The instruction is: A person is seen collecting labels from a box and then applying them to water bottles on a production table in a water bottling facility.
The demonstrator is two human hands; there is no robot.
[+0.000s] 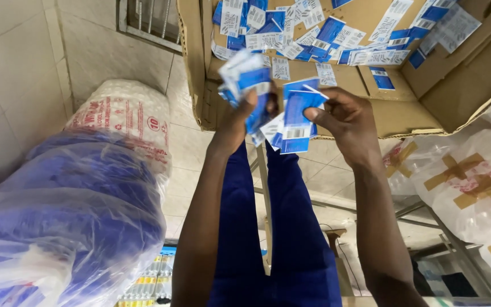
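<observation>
Above the blue trousers (pixel 282 239), left hand (pixel 237 122) pinches a bundle of blue-white labels (pixel 245 77); right hand (pixel 342 122) pinches more labels (pixel 296 116), before the cardboard box (pixel 410 108) of loose labels.

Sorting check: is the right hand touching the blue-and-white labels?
Touching. The head view shows the right hand pinching the blue-and-white labels between thumb and fingers.

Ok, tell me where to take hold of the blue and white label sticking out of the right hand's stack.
Probably best by its free upper corner. The top blue and white label stands proud of the fanned stack, whose lower part is pinched in the right hand. Come from the left hand side, where its edge is exposed, though that hand already holds its own bunch of labels.
</observation>
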